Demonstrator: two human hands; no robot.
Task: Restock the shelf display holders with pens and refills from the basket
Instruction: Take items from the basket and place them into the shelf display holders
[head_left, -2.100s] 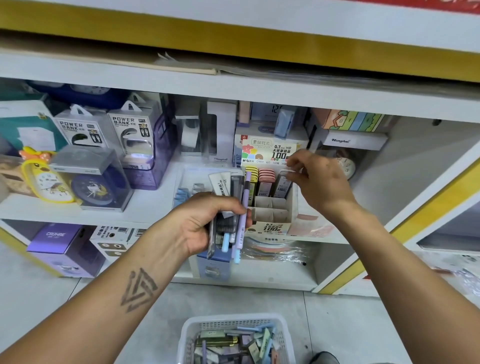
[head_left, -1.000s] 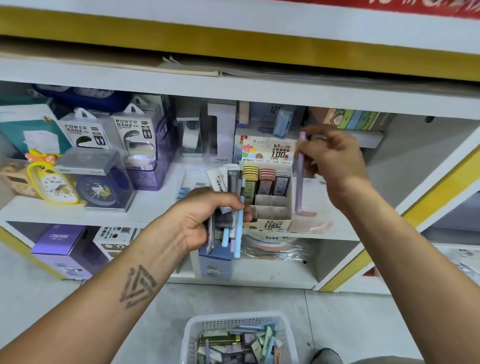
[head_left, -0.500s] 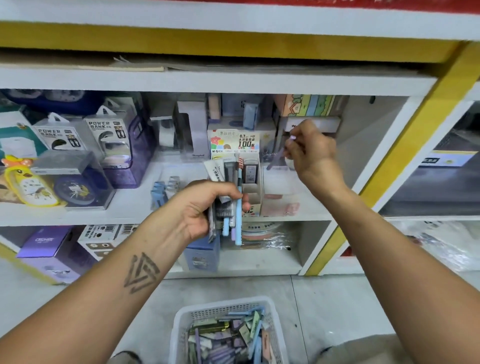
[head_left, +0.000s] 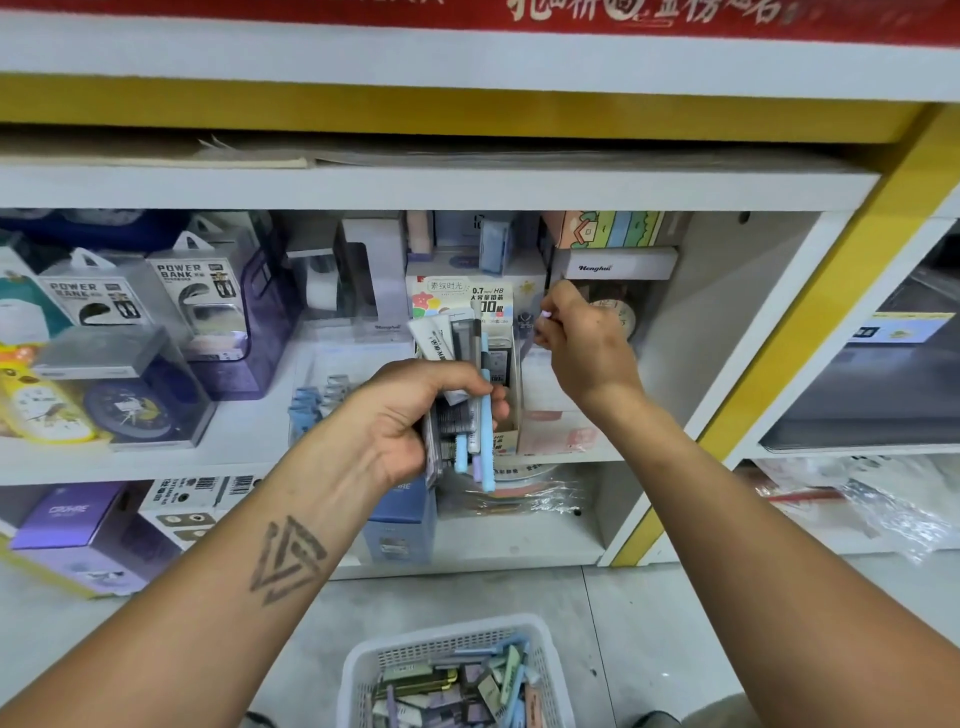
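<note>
My left hand (head_left: 410, 415) grips a bundle of pens and refill packs (head_left: 465, 395), blue and purple barrels hanging below the fist. It hovers in front of the cardboard display holder (head_left: 511, 415) on the middle shelf. My right hand (head_left: 582, 348) is raised to the right of the holder's printed header card (head_left: 467, 299), fingers pinched on a light purple pen (head_left: 545, 315) whose tip shows by the thumb. The white basket (head_left: 452, 644) sits on the floor below, holding several pens and refill packs.
Power bank boxes (head_left: 197, 296) and boxed clocks (head_left: 130, 400) fill the shelf's left side. A white Henghui box (head_left: 618, 265) and a round clock (head_left: 621, 317) stand behind my right hand. A yellow-edged upright (head_left: 810, 322) bounds the shelf on the right. Boxes sit on the lower shelf.
My right hand drew a purple pen up from the bundle and carried it back beside the holder's header. The view shifted right. My left hand kept its grip.
</note>
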